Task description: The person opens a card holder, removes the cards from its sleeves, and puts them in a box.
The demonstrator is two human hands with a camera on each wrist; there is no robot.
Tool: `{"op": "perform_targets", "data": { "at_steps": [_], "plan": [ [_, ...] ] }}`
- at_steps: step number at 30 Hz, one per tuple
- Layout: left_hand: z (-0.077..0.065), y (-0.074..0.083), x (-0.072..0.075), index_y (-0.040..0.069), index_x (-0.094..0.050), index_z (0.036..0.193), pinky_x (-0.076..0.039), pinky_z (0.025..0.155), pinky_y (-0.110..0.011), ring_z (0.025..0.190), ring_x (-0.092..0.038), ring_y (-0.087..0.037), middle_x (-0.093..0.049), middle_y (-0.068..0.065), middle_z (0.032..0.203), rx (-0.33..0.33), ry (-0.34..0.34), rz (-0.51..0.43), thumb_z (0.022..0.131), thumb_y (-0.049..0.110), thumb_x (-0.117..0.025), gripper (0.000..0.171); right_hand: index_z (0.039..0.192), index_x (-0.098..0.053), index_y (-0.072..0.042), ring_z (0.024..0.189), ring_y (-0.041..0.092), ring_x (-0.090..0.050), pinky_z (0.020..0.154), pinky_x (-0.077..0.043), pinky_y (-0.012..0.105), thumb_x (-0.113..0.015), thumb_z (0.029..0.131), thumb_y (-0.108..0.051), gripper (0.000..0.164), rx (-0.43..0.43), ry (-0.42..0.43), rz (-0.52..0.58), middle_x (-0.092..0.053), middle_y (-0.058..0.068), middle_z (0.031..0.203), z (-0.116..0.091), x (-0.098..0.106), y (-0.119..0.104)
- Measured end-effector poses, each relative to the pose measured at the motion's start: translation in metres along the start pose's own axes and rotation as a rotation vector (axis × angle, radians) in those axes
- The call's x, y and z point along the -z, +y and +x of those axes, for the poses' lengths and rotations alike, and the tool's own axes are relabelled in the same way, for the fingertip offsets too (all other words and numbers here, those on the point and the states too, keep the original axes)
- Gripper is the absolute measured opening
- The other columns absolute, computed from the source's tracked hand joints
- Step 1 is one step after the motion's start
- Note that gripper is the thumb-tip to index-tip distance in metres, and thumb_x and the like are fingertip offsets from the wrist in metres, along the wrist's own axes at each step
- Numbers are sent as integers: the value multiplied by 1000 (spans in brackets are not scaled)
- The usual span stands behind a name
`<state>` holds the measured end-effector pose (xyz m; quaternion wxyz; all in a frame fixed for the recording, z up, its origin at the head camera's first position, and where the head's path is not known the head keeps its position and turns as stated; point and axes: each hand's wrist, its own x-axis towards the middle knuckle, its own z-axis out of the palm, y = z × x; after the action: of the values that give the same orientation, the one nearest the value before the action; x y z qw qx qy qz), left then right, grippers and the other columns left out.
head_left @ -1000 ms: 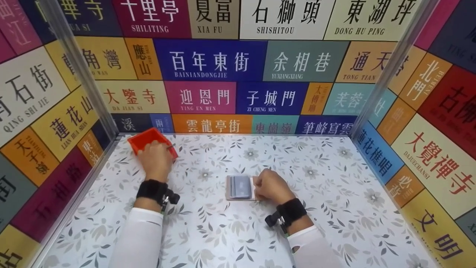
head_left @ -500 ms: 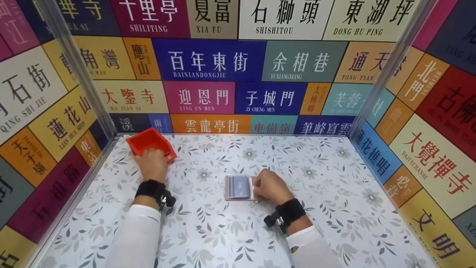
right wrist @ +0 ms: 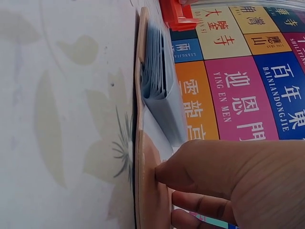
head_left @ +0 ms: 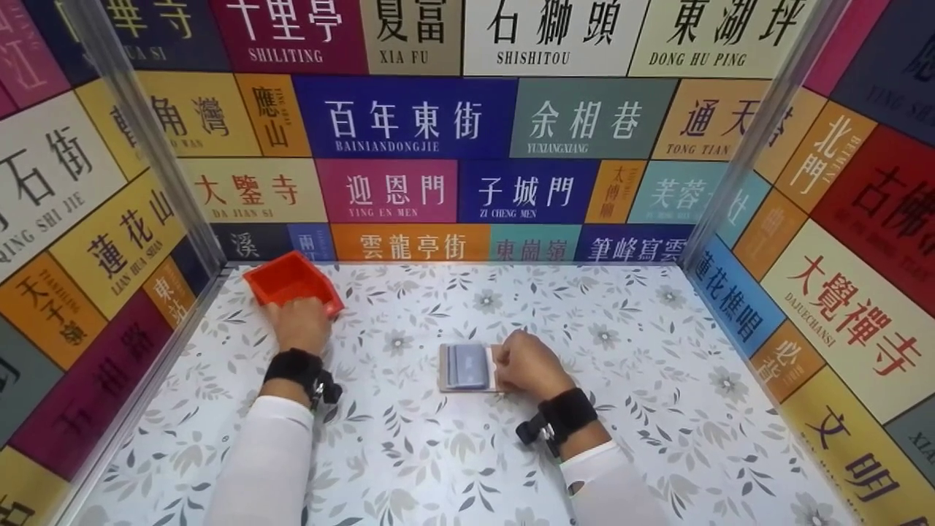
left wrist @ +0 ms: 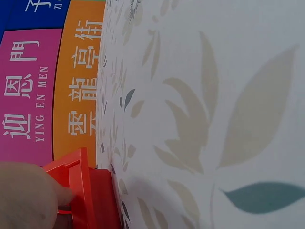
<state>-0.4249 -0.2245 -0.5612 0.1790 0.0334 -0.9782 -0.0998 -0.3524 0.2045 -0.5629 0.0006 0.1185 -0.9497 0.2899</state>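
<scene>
An open card holder (head_left: 467, 367) with tan covers and clear bluish plastic sleeves lies on the table. My right hand (head_left: 537, 367) holds its right-hand cover. In the right wrist view, the thumb of that hand (right wrist: 224, 174) presses on the tan cover (right wrist: 149, 200), other fingers are at its edge, and the sleeves (right wrist: 164, 102) fan upward. Farther left, an orange-red plastic box (head_left: 330, 281) stands tilted to my view. My left hand (head_left: 301, 326) is over its near side, fingertips inside and hidden. The left wrist view shows that hand (left wrist: 28, 198) against the box wall (left wrist: 104, 200).
The table (head_left: 409, 453) has a floral cover. Panels of coloured name tiles (head_left: 405, 117) rise behind and on both sides, with clear corner strips (head_left: 730, 197) between them. The box stands near the back left corner.
My left hand has drawn back from deeper over the box to its near side. The right hand and the card holder have stayed in place, while the head view has shifted slightly.
</scene>
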Motion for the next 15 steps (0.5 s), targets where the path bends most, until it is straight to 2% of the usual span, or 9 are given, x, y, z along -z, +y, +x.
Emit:
{"op": "perform_targets", "data": {
  "at_steps": [3,7,13,15],
  "plan": [
    [-4,0,-1,-8,-79,100,-36,112,-70,100,-73,-56,-80,-35,100,-6,-11,-2,100,2,-64,19,60,-42,-21,51,12,-32,50,-24,29,-78,80,1,47,-2,9,1,-28,-13,54,0,-1,1],
    [-7,-1,-4,-8,-78,99,-38,110,-70,98,-74,-57,-79,-34,98,-26,9,-11,100,3,-63,19,60,-43,-19,50,12,-33,49,-24,29,-77,78,3,44,-2,1,8,-29,-14,52,1,-2,1],
    [-16,9,15,-8,-79,99,-40,110,-69,100,-74,-55,-79,-34,100,-23,18,-4,100,6,-66,19,59,-44,-18,48,10,-32,48,-23,29,-76,76,3,42,2,-21,2,-29,-15,50,3,-2,1],
    [-15,10,12,-8,-79,101,-39,113,-71,104,-72,-55,-78,-35,104,-14,32,-2,100,7,-66,19,59,-45,-20,48,10,-32,48,-23,29,-77,76,3,42,5,-12,1,-31,-15,50,3,-1,1]
  ]
}}
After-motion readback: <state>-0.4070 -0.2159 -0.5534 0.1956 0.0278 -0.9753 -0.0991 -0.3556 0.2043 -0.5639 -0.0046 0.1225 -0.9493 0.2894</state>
